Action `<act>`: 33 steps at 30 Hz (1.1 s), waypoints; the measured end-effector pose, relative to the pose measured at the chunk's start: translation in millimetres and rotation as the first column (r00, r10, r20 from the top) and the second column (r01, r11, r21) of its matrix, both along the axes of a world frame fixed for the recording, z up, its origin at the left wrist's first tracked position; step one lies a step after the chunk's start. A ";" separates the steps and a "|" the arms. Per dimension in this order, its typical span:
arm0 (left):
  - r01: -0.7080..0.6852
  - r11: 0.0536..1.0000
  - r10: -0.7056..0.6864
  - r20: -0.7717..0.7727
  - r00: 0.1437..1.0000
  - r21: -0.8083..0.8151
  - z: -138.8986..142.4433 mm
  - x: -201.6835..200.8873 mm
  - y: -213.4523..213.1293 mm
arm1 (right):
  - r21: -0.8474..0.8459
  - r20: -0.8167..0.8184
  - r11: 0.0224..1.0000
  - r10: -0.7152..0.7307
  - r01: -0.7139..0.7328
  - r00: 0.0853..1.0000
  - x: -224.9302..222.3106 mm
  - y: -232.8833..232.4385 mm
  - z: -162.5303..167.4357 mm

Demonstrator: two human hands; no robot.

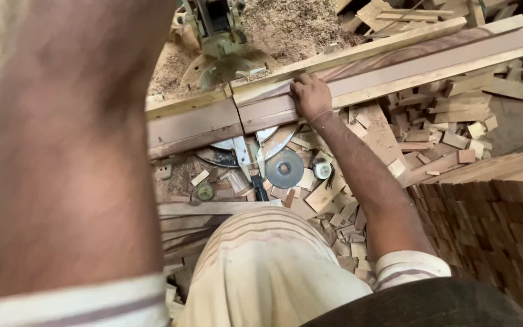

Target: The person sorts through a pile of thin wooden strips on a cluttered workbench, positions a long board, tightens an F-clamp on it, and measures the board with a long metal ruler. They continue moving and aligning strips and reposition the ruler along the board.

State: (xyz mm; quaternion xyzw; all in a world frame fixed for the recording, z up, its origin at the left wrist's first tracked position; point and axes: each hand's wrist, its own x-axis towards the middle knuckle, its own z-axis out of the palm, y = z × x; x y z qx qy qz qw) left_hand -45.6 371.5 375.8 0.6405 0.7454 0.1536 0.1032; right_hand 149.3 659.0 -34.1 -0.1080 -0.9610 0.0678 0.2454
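Observation:
My right hand (310,94) rests palm down on a long brown wooden board (431,60), fingers curled over its far edge, pressing it against a pale wooden fence strip (364,51). A cut line splits the board just left of that hand, and a shorter cut piece (189,124) lies beyond it. A power saw (222,36) stands right behind the cut. My left forearm (74,151) rises close to the camera, blurred, and fills the left side. Its hand is out of the frame at the top.
Sawdust (298,24) is heaped behind the saw. Several small wood offcuts (437,133) litter the floor to the right. A stacked wall of wooden blocks (491,212) stands at lower right. A loose round saw blade (284,168) and small parts lie below the board.

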 end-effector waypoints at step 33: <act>-0.191 0.979 0.199 -0.477 0.856 0.066 -192.3 183.0 112.9 | -0.588 -0.085 0.800 0.088 -0.121 0.992 9.9 -1.8 14.1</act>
